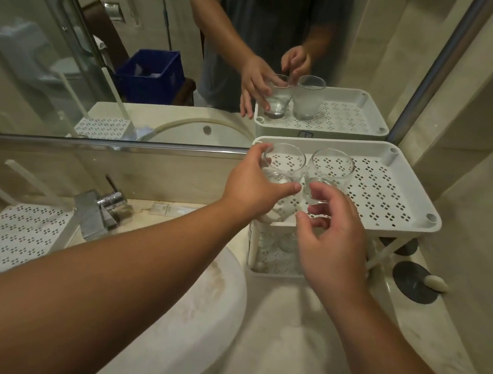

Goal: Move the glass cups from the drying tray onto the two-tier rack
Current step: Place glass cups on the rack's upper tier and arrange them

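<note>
Two glass cups stand upright on the top tier of the white two-tier rack [401, 196], at its left end beside the mirror [102, 57]. The left hand [257, 187] is curled round the left cup [283, 167], thumb on the near wall and fingers on the far side near the rim. The right hand [330, 234] pinches the right cup [328, 175] low down, fingertips at its thick base, the other fingers loosely bent. More glasses show faintly on the rack's lower tier, below the right hand. The perforated drying tray [17, 233] lies on the bench left of the rack, past the tap [102, 208] and the basin [199, 316].

The cups look rigid, smooth and breakable, probably light with weight in the base, and possibly wet, so slippery. A grip round the side wall seems safest, keeping the two cups from knocking together.
</note>
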{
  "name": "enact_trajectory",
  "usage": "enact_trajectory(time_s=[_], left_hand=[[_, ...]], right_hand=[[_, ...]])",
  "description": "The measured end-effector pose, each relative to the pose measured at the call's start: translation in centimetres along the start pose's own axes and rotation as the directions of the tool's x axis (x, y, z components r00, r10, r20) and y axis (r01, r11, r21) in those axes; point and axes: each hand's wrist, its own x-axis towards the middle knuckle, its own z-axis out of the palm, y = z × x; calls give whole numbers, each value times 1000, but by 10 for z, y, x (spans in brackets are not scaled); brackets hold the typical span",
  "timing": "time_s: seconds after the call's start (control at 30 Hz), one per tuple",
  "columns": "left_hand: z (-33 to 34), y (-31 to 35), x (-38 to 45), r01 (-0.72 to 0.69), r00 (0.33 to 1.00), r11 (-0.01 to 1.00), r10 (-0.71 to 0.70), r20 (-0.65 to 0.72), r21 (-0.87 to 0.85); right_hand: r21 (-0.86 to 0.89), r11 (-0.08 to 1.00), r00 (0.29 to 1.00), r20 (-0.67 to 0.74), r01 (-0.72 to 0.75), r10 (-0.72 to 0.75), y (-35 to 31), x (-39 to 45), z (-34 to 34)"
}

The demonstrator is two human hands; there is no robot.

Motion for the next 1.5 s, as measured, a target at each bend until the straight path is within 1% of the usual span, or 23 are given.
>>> enact_trajectory(time_s=[0.1,0.17,0.27,0.33,0.43,0.53,0.57,0.7,0.8,0.87,0.97,1.07,1.13,1.2,1.27,1.37,1.43,1.5], left_hand=[[0,1,0,-4,1000,999,3,31,38],[-1,2,-4,-27,999,998,26,20,62],[-4,4,-21,-103,988,992,111,-103,74],[-8,3,-41,-151,970,987,160,-183,58],[-10,-9,-78,-220,948,973,231,-219,73],[-8,-30,-104,-303,927,942,327,-184,147],[-8,-37,-109,-303,930,940,328,-166,158],[-6,-58,-118,-199,968,968,218,-122,152],[-2,-72,-123,-151,983,966,170,-75,211],[2,-82,-126,-92,994,958,106,-35,273],[8,-95,-128,22,999,959,-32,32,283],[12,-106,-127,64,989,951,-101,108,302],[14,-112,-126,84,978,945,-140,158,317],[16,-116,-123,127,962,942,-193,194,311],[17,-119,-120,188,944,941,-252,212,282],[18,-122,-114,251,926,930,-311,214,267],[17,-124,-110,276,918,924,-335,213,266],[15,-126,-107,303,908,916,-362,213,265]], right_hand=[[-14,1000,998,-50,26,-27,1,-6,0],[-21,1000,997,-76,10,-12,2,-9,1],[15,999,996,-76,-41,42,0,-13,3],[42,998,996,-73,-46,49,-2,-17,5],[52,997,998,-27,-61,62,-3,-29,10],[87,988,992,30,-125,123,0,-48,20],[95,983,987,48,-156,152,2,-54,23],[127,953,959,111,-275,262,16,-75,37],[123,918,921,156,-378,358,29,-85,47],[66,905,896,192,-419,401,41,-89,53],[-69,897,862,253,-437,440,60,-88,60],[-210,904,856,299,-372,421,78,-79,67],[-273,906,854,328,-323,403,88,-69,73],[-377,890,835,377,-256,400,97,-58,80],[-497,851,806,426,-170,410,104,-49,86],[-619,784,769,476,-52,427,111,-39,93],[-672,741,737,495,-12,461,113,-34,97],[-700,714,729,495,13,473,114,-30,102]])
